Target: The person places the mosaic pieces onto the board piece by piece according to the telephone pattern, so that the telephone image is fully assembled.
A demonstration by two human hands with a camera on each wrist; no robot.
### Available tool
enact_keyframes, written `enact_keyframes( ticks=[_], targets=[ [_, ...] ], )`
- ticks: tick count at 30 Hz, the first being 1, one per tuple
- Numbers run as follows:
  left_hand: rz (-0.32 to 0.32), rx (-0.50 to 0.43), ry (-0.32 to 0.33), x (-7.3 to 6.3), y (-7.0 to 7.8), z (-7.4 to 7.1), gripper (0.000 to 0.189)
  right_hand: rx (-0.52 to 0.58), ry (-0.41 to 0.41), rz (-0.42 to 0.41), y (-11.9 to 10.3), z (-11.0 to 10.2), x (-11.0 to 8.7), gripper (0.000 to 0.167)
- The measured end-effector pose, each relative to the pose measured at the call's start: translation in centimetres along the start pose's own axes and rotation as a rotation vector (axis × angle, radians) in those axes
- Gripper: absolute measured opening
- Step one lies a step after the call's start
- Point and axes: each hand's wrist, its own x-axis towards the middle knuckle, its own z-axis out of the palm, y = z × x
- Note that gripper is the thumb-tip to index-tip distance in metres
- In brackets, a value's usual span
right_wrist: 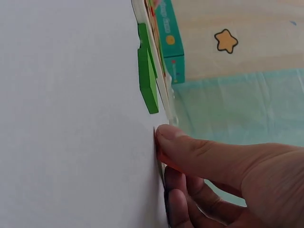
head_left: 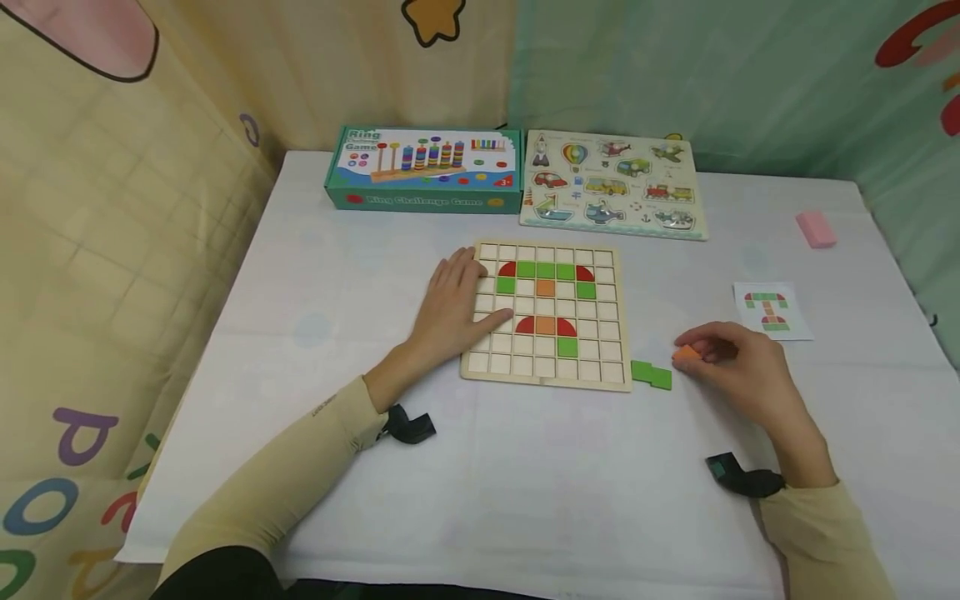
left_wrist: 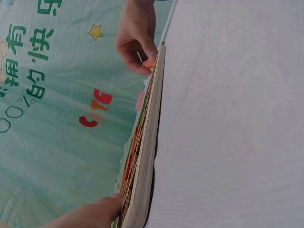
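Observation:
A wooden grid board (head_left: 547, 382) lies flat on the table. Red quarter-round, green square and orange square tiles fill some of its cells. My left hand (head_left: 448, 308) rests on the board's left side, fingers spread, with the thumb across the cells. To the right of the board, my right hand (head_left: 746, 367) pinches an orange tile (head_left: 686, 353) between thumb and fingers, low over the table. Two green tiles (head_left: 651, 375) lie between that hand and the board's lower right corner. A printed pattern card (head_left: 801, 323) lies just beyond the right hand.
A Ring Challenge Game box (head_left: 423, 202) and a vehicle puzzle board (head_left: 615, 218) stand side by side at the back of the white table (head_left: 540, 483). A pink block (head_left: 816, 229) sits at the far right. Patterned curtains (head_left: 615, 75) hang behind.

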Motion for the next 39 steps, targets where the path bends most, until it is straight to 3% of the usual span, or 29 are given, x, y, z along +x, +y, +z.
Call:
enact_keyframes(
  ticks=[6,13,19,24,33,39],
  targets=[
    [-0.003,0.0,-0.011,0.1,-0.1,0.3,0.067,0.05,-0.056,-0.057,-1.3,0.3,0.8,0.021],
    [0.002,-0.001,0.0,0.1,0.1,0.5,0.067,0.028,-0.121,-0.177,-5.8,0.8,3.5,0.021],
    [-0.001,-0.005,-0.004,0.0,0.1,0.6,0.067,0.073,-0.176,-0.171,-9.6,4.1,7.1,0.022],
    [0.002,-0.005,0.005,0.0,0.0,0.6,0.066,0.131,-0.158,-0.18,-10.9,6.8,8.9,0.018],
    [0.004,0.003,-0.01,-0.3,0.0,0.3,0.066,0.179,-0.122,-0.236,-10.7,9.1,8.5,0.017],
    [0.007,0.007,-0.002,-0.2,0.1,-0.1,0.067,0.117,-0.077,-0.298,-11.2,9.2,8.3,0.018]
  ],
)
